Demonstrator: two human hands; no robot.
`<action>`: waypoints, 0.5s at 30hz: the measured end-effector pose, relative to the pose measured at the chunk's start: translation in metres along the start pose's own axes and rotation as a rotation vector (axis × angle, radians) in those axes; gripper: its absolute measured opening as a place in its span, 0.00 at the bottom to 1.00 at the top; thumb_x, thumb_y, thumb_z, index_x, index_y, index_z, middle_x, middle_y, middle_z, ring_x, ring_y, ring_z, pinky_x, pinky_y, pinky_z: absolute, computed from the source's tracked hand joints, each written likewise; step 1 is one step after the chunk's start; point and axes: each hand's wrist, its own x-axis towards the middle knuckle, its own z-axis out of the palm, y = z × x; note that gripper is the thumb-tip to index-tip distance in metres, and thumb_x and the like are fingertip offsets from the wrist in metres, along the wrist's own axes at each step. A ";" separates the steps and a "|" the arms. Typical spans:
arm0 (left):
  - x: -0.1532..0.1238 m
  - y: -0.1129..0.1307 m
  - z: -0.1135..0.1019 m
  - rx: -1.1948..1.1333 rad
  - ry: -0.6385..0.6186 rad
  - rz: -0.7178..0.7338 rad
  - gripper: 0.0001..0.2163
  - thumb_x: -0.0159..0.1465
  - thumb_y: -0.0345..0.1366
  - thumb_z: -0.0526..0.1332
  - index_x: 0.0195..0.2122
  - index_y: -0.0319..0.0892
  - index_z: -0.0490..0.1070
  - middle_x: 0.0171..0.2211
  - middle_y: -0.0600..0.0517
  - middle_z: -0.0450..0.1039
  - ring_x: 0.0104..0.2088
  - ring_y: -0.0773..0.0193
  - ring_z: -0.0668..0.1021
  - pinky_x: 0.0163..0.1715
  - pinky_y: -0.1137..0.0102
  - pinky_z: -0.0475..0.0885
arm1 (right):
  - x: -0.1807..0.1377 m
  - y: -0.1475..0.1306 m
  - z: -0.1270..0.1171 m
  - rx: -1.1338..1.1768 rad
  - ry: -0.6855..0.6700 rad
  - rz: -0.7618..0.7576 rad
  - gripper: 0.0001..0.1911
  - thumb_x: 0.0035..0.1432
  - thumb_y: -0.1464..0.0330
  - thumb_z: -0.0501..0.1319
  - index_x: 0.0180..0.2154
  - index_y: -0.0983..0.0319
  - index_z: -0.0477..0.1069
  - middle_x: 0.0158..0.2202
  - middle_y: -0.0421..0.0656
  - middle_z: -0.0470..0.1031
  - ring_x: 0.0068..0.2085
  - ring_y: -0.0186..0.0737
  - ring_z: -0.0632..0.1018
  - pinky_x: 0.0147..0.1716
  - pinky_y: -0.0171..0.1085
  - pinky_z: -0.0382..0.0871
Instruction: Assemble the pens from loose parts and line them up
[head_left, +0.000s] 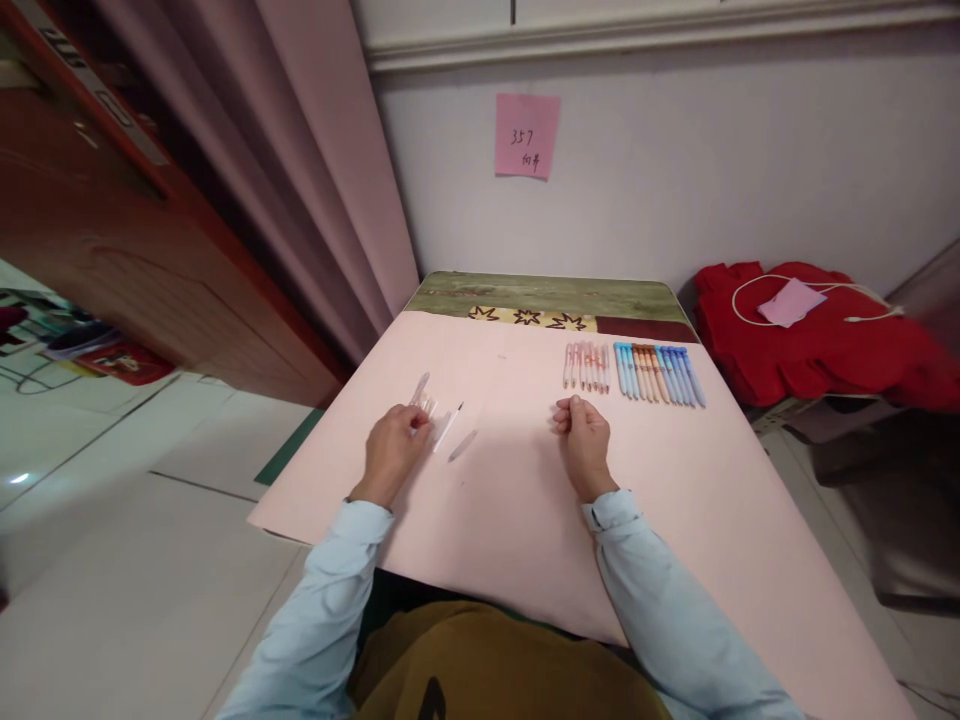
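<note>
My left hand (397, 448) rests over the left side of the table, its fingers closed in a pinch beside a few clear pen parts (422, 388). What it holds, if anything, is hidden by the fingers. Just right of it lie a thin white pen refill with a dark tip (448, 428) and a pale, slim pen piece (463, 446). My right hand (585, 440) hovers or rests at right of centre, thumb pressed on curled fingers; any content is hidden. Beyond it is a row of clear pens with reddish marks (587, 368), beside a row of blue and brown pens (658, 375).
A pale pink sheet (517, 520) covers the table, with a green wood-patterned strip (555, 293) at the back. A pink note (527, 136) hangs on the wall. Red cloth with a white cable (825, 340) lies at right; a purple curtain (322, 150) hangs at left.
</note>
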 end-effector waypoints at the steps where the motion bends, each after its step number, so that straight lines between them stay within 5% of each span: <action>1: 0.001 0.009 0.006 0.022 -0.020 0.047 0.07 0.61 0.37 0.57 0.32 0.45 0.74 0.35 0.50 0.75 0.35 0.60 0.76 0.35 0.68 0.66 | 0.000 0.000 0.000 0.002 0.000 -0.002 0.24 0.59 0.47 0.58 0.33 0.63 0.73 0.24 0.39 0.72 0.23 0.31 0.69 0.26 0.33 0.65; 6: 0.014 0.037 0.027 0.226 -0.049 0.119 0.07 0.63 0.35 0.56 0.33 0.43 0.74 0.38 0.45 0.73 0.46 0.52 0.74 0.42 0.63 0.68 | 0.001 0.002 -0.001 0.013 -0.002 0.002 0.25 0.58 0.47 0.58 0.33 0.63 0.73 0.24 0.39 0.72 0.23 0.31 0.70 0.25 0.33 0.65; 15: 0.028 0.048 0.041 0.387 -0.171 0.037 0.12 0.61 0.29 0.53 0.34 0.36 0.77 0.37 0.38 0.74 0.42 0.49 0.75 0.42 0.58 0.68 | -0.001 -0.006 0.001 0.006 -0.032 0.030 0.21 0.59 0.50 0.60 0.32 0.62 0.74 0.25 0.39 0.71 0.24 0.30 0.68 0.26 0.33 0.65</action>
